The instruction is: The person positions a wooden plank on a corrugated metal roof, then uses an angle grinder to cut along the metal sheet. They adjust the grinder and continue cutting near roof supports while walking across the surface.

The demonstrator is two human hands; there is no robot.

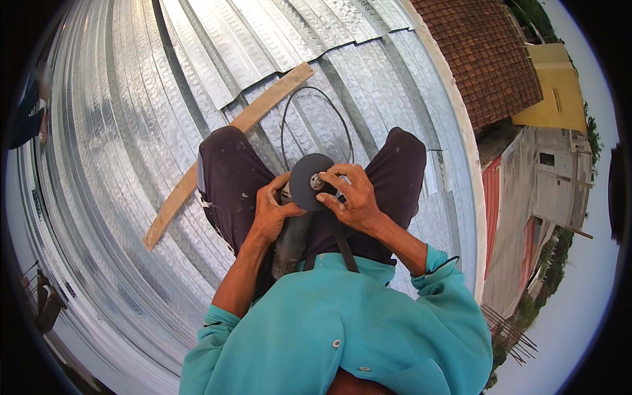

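Between my knees I have an angle grinder (289, 243), its dark body slanting down toward my shirt. A round dark grey disc (305, 172) sits at its head, facing up. My left hand (271, 209) is closed around the grinder's head beside the disc, with the thumb near the disc's edge. At the disc's centre is a metal flange nut (316, 182). My right hand (355, 197) pinches at this nut with thumb and forefinger, the other fingers curled. A black cord (316, 88) loops out on the metal sheets beyond the grinder.
Ribbed metal roof sheets (145, 99) lie under me, some overlapping farther off. A wooden plank (273, 95) runs diagonally under my left leg. The roof's pale edge (461, 125) is on the right, with a tiled roof (477, 52) beyond it. A person's leg (27, 108) shows at far left.
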